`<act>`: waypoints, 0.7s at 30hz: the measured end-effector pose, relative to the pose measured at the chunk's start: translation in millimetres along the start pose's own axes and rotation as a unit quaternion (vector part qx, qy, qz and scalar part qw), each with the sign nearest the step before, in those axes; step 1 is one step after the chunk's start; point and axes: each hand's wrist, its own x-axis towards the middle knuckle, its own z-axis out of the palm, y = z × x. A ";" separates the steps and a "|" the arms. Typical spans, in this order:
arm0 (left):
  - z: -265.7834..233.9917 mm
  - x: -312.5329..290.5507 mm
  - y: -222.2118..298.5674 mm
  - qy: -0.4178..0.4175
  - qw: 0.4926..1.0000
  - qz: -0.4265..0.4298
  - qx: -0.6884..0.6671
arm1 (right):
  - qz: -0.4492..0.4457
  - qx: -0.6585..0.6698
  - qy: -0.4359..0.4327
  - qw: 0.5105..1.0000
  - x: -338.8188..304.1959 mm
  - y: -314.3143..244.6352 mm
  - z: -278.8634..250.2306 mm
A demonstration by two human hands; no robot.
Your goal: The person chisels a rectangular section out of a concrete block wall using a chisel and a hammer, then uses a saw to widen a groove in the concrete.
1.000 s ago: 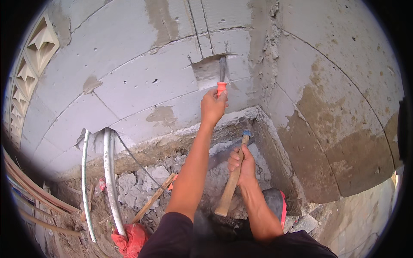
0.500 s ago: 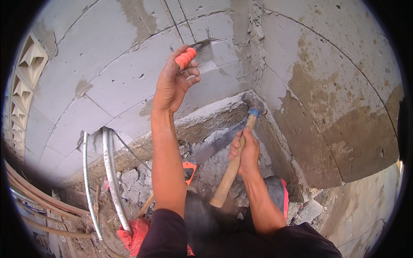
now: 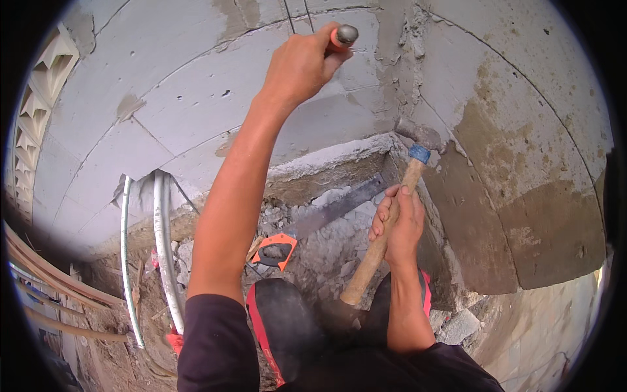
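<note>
My left hand [image 3: 304, 68] is closed round the orange grip of a chisel [image 3: 346, 34], held up against the pale block wall. The chisel's round metal end faces me; its blade is hidden behind the hand. Lower and to the right, my right hand [image 3: 401, 222] grips a hammer [image 3: 377, 261] midway along its wooden handle. The hammer's steel head [image 3: 420, 132] points up near the wall corner, and blue wrapping circles the handle just below it. Head and chisel are well apart.
A handsaw with an orange handle [image 3: 287, 251] lies on rubble [image 3: 333, 238] between my knees and the wall. White pipes [image 3: 163, 255] rise into a hole in the wall at left. A half-stained wall [image 3: 503, 170] stands at right; patterned blocks [image 3: 36, 124] are far left.
My left hand has moved up and right with the chisel and turned, so its metal end now faces me. My right hand has shifted slightly right and up with the hammer.
</note>
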 end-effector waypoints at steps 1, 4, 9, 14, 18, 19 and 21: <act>5.8 2.0 13.8 -0.004 0.995 0.022 0.095 | -0.023 -0.015 0.005 1.000 -1.4 -8.0 -4.0; 57.3 2.1 27.4 0.169 0.974 0.111 0.103 | -0.087 -0.063 0.006 0.994 -8.2 -30.8 -7.7; 114.1 12.7 20.7 0.203 0.968 0.106 -0.099 | -0.214 -0.112 0.051 0.969 -25.5 -75.1 -3.5; 109.8 16.2 20.5 0.217 0.964 0.102 -0.110 | -0.324 -0.132 0.035 0.936 -28.5 -100.9 3.8; 88.8 32.3 13.6 0.189 0.970 0.043 -0.145 | -0.348 -0.150 0.044 0.924 -25.1 -116.5 27.8; 91.5 39.4 17.0 0.202 0.965 0.034 -0.161 | -0.358 -0.152 0.049 0.920 -21.2 -122.8 30.7; 90.9 44.3 18.4 0.216 0.961 0.020 -0.169 | -0.390 -0.133 0.054 0.910 -9.8 -128.2 41.6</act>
